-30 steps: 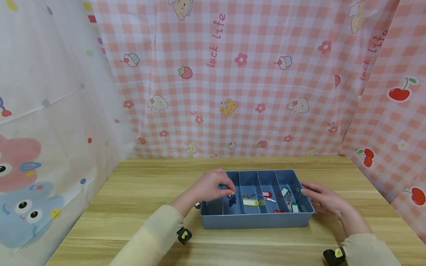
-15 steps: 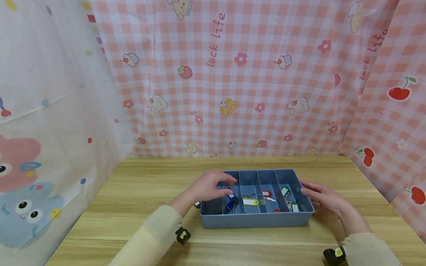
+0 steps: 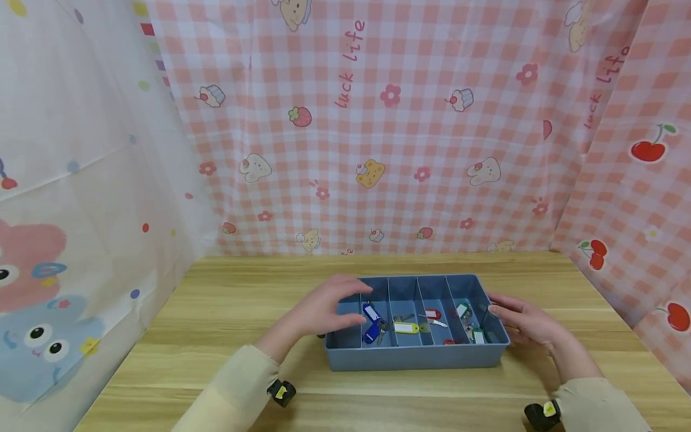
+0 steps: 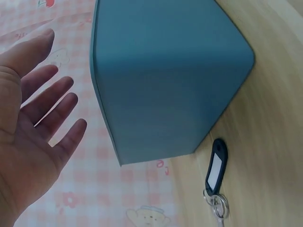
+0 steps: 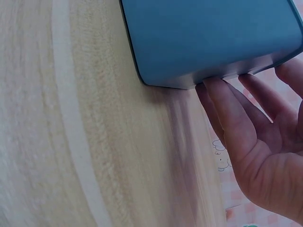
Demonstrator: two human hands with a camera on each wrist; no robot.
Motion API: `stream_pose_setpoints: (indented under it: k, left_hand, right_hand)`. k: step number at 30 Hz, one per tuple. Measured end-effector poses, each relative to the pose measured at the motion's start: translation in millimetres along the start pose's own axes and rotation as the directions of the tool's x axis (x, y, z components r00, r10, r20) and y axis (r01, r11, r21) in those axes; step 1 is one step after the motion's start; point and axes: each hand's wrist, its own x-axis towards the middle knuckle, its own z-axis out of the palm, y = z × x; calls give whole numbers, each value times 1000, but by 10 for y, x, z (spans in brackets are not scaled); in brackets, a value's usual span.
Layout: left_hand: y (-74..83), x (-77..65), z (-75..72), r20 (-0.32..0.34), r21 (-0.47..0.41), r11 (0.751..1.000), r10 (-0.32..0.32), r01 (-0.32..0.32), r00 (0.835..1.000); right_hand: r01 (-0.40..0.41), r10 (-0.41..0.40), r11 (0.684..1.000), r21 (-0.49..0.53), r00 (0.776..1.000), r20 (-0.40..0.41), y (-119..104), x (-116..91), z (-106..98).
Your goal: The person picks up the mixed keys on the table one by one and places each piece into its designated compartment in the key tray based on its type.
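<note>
A blue-grey divided box (image 3: 412, 359) sits on the table with key tags in its compartments. My left hand (image 3: 326, 306) hovers over the box's left end, fingers spread and holding nothing. Two blue key tags (image 3: 372, 332) with keys lie in the second compartment from the left. To their right come a yellow key tag (image 3: 406, 328), then red key tags (image 3: 433, 314), then green key tags (image 3: 478, 336) in the rightmost compartment. My right hand (image 3: 531, 327) touches the box's right end with fairly straight fingers. Outside the left end, a black key tag (image 4: 217, 168) with a ring lies on the table.
The wooden table (image 3: 227, 300) extends around the box on all sides. Behind it hangs a pink checked cloth (image 3: 345, 150), with a white patterned cloth (image 3: 97, 180) at the left.
My left hand has let go of a blue key tag, which now lies in the second compartment. The hand has opened and drawn back leftward. My right hand stays put.
</note>
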Motion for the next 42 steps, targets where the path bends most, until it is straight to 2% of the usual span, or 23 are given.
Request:
stream_pose_setpoints:
  k: [5, 11, 20, 28, 32, 42]
  left_hand:
    - [-29, -107, -6, -42, 35, 999, -1, 2, 999]
    - [-79, -254, -8, -108, 39, 999, -34, 39, 994]
    - [-259, -463, 7, -175, 35, 997, -63, 71, 983]
    - [-408, -609, -5, -238, 55, 997, -40, 55, 970]
    - [-474, -677, -20, -252, 58, 997, -40, 57, 967]
    - [-650, -812, -51, -247, 87, 989, -91, 116, 965]
  right_hand:
    - [0, 0, 1000, 8, 1000, 5, -7, 1, 3]
    - [-2, 2, 1000, -20, 1000, 5, -22, -15, 14]
    - [12, -12, 1000, -18, 1000, 8, -30, -23, 21]
    - [10, -10, 1000, -6, 1000, 1, -36, -24, 27]
    - [7, -7, 1000, 5, 1000, 3, -29, -20, 20]
    - [6, -6, 1000, -6, 1000, 2, -21, -10, 11]
